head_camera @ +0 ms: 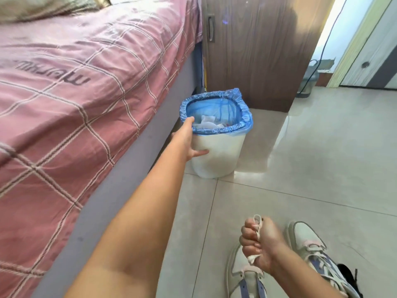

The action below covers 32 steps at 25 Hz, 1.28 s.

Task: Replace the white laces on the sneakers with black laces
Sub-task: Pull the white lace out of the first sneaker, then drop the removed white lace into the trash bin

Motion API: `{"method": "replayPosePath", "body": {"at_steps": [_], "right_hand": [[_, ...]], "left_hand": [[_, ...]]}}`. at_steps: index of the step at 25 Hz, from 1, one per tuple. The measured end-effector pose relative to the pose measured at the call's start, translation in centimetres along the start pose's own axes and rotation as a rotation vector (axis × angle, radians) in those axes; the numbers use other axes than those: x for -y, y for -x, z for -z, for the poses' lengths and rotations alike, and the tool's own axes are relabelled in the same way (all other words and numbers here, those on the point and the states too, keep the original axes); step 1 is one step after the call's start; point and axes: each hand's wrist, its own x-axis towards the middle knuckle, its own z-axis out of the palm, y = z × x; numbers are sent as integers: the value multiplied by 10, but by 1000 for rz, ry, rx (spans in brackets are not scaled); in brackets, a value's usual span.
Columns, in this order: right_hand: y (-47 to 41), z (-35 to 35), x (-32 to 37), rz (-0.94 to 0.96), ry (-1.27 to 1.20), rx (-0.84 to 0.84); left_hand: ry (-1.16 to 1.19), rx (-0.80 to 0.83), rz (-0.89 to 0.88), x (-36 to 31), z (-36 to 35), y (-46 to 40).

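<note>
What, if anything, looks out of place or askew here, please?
Nothing looks damaged or spilled. The left hand grips the bin, the right hand holds bunched white laces, and the near sneaker appears unlaced.

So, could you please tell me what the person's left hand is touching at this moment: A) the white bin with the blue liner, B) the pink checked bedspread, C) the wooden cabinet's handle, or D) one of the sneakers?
A: the left hand is stretched out to the white bin, thumb on its side and fingers at the rim of the blue liner, while the right hand grips bunched white laces.
</note>
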Motion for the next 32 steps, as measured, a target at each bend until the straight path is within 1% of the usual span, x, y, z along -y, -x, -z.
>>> {"method": "replayPosePath", "body": {"at_steps": [2, 3, 5, 7, 8, 10, 12, 13, 14, 15, 17, 18, 19, 21, 22, 24, 25, 27, 30, 32], "right_hand": [[1, -10, -1, 40, 78, 6], [3, -14, -2, 91, 127, -6], [7, -23, 4, 262, 235, -39], [15, -33, 17, 485, 368, -68], [18, -39, 26, 622, 436, -84], [22, -54, 44, 954, 545, -123], [24, -74, 57, 1294, 677, -160], [22, -82, 60, 1422, 780, -176], [15, -87, 63, 1480, 902, -177], [7, -89, 64, 1447, 1066, -170], [-2, -84, 62, 1158, 1403, -188], [-3, -77, 61, 1069, 1460, -191], [0, -69, 61, 1091, 1438, -183], [14, -54, 64, 1258, 1299, -190], [22, -46, 66, 1309, 1256, -203], [34, -28, 70, 1330, 1213, -216], [38, -18, 69, 1305, 1197, -225], [40, 1, 66, 1187, 1144, -238], [33, 28, 53, 971, 1065, -238], [32, 44, 44, 834, 1015, -215]], "left_hand": [[-42, 0, 10, -4, -13, -13], [-61, 11, 18, -1, -16, -13], [16, 23, 34, 13, -15, -3], [150, 40, -11, 39, -5, 8], [179, 47, -44, 56, 1, 17], [150, 59, -58, 84, 14, 37], [105, 60, -17, 100, 22, 48], [85, 60, -1, 103, 25, 53], [63, 56, 6, 104, 26, 57], [43, 59, 2, 103, 26, 60], [20, 72, -9, 103, 27, 65], [27, 72, -4, 103, 27, 67], [29, 62, 5, 102, 28, 65], [26, 37, 18, 95, 26, 57], [23, 32, 24, 89, 22, 54], [-13, 45, 30, 71, 11, 48], [-38, 54, 26, 61, 5, 44], [-111, 33, 5, 39, -4, 32], [-281, -43, 16, 12, -13, 5], [-398, -137, 17, 0, -22, -6]]}}
